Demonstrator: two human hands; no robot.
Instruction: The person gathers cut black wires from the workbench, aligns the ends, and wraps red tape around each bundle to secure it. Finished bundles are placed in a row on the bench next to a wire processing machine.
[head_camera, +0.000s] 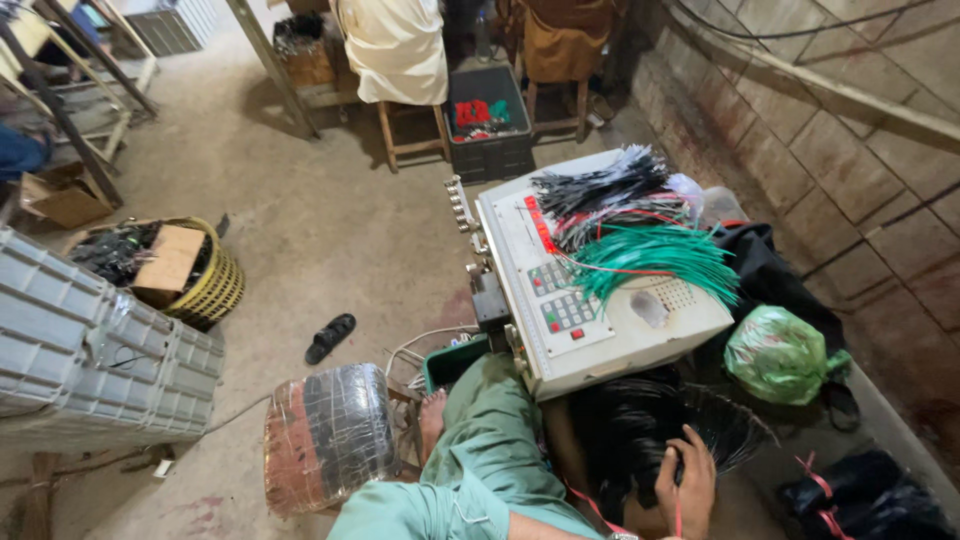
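My right hand (686, 486) reaches in from the bottom edge, and its fingers curl into a fanned bundle of thin black wires (640, 425) on the floor in front of me. A red string (678, 515) runs by the hand. Just beyond the bundle stands a beige wire-cutting machine (640, 335) with a keypad (565, 312). Cut green wires (655, 258), black wires (600, 182) and a few red ones lie on top of it. My green-trousered leg (490, 440) stretches out beside the machine. My left hand is out of view.
A plastic-wrapped wire spool (328, 432) sits left of my leg. Grey crates (90, 360) lie at the left, with a yellow basket (215, 285) of parts and a sandal (330, 337) nearby. A green bag (780, 355) and dark bags are on the right by the brick wall (850, 150). Stools and a black crate (490, 125) stand behind.
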